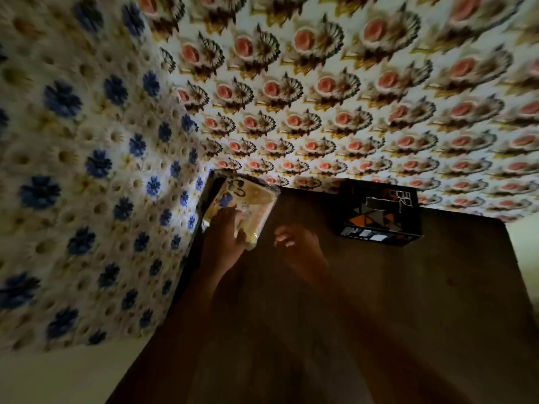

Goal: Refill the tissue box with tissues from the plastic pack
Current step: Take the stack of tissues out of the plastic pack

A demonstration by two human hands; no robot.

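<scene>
Head view: dim, blurred, wide-angle; looks down on dark wood bench point(379, 301).
Writing: tissue box point(380, 212) top has pale lettering, too blurred to read. Plastic pack point(248, 202) shows a blue + green printed figure, no legible brand.
Tissue box look: black carton w/ orange, grey + white triangle pattern; pale panels on near side. Stands flat at far edge of bench, right of centre.
Plastic pack look: clear glossy wrap over pale yellow tissues, rectangular, tilted w/ far end toward back-left corner of bench. Well apart from box.
L hand point(224, 243): on near end of pack, fingers spread over top, thumb at near edge by the wrap; whether it grips or only rests, can't tell.
R hand point(297, 246): over bare bench betw. pack + box, fingers loosely curled, nothing in it, touching neither.
Edges: bench left edge runs diagonal alongside blue-flower crochet cloth point(87, 170); pack sits right at that edge. Far edge meets pink-flower patterned cloth point(350, 83), box just against it. Right far corner visible past box.
Open room: wide bare bench near side + right of the hands; clear strip betw. pack + box.
</scene>
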